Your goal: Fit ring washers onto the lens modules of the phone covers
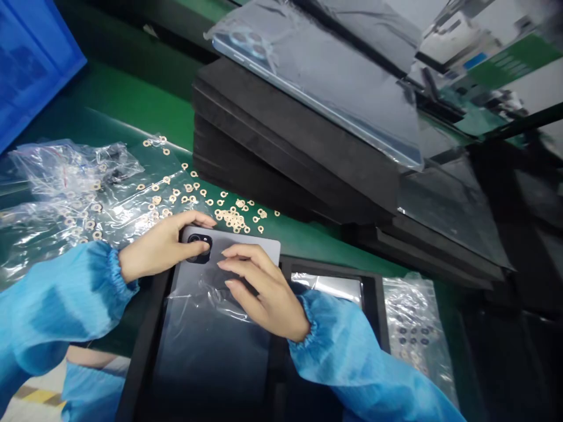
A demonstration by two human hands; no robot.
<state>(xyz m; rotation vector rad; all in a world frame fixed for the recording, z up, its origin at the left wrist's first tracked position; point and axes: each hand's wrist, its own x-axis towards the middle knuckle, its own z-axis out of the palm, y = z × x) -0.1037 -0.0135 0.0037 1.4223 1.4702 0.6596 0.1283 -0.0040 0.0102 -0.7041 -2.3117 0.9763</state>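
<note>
A dark grey tablet-like device (220, 351) lies back up in a black foam tray (143, 351), with clear film over its lower part. My left hand (162, 246) grips its upper left corner, the thumb on the black camera block (192, 256) and the fingers over the top edge. Fingers spread, my right hand (264, 287) rests over the device's upper back, near the wrinkled edge of the film. Many small pale rings (233, 218) are scattered just beyond the device.
Black foam trays (281, 146) are stacked behind, topped by a light blue device (325, 88) in clear wrap. Clear bags (74, 170) and a blue bin (35, 64) are at left. A bag of dark rings (413, 334) lies right.
</note>
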